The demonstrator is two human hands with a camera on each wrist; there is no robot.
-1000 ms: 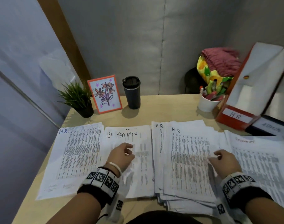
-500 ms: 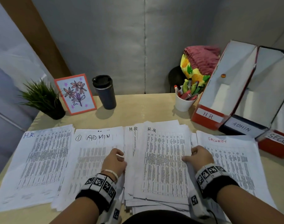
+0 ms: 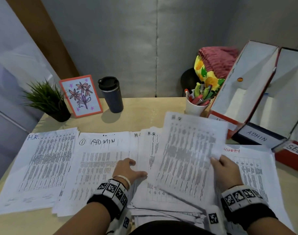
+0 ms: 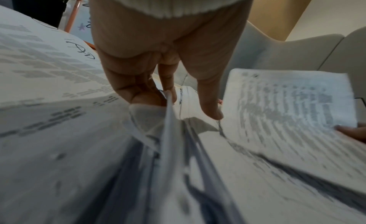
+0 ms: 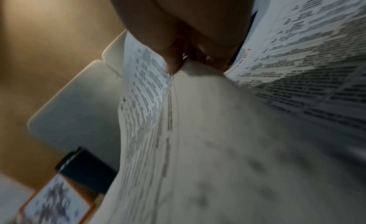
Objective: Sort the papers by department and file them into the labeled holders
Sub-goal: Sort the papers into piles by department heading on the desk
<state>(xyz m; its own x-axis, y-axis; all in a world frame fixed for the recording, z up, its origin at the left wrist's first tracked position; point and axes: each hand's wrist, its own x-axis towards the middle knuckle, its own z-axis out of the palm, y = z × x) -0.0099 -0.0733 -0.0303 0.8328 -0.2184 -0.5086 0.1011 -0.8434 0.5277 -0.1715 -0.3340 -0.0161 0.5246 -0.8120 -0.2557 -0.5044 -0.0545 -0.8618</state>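
Observation:
Printed papers lie in rows on the table (image 3: pixel 144 112): an H.R. pile (image 3: pixel 43 160) at left, an ADMIN pile (image 3: pixel 100 163), a thick H.R. stack (image 3: pixel 150 150) in the middle and a SECURITY pile (image 3: pixel 253 168) at right. My right hand (image 3: pixel 217 160) pinches the right edge of one sheet (image 3: pixel 187 150) and holds it tilted above the middle stack; the pinch (image 5: pixel 178 64) also shows in the right wrist view. My left hand (image 3: pixel 138 167) holds the stack's left edge, fingers (image 4: pixel 138 99) at the edge and thumb on top. Three open holders stand at right: HR (image 3: pixel 243 92), ADMIN (image 3: pixel 263 138), SECURITY (image 3: pixel 294 153).
Along the back of the table stand a small plant (image 3: pixel 48 100), a framed flower picture (image 3: pixel 81 95), a dark tumbler (image 3: pixel 111 94) and a white cup of pens (image 3: pixel 195 106). A floral bag with pink cloth (image 3: pixel 212 68) sits behind the cup. Bare tabletop lies behind the papers.
My right hand has raised the top sheet off the middle stack, toward the back right. My left thumb has spread onto the stack.

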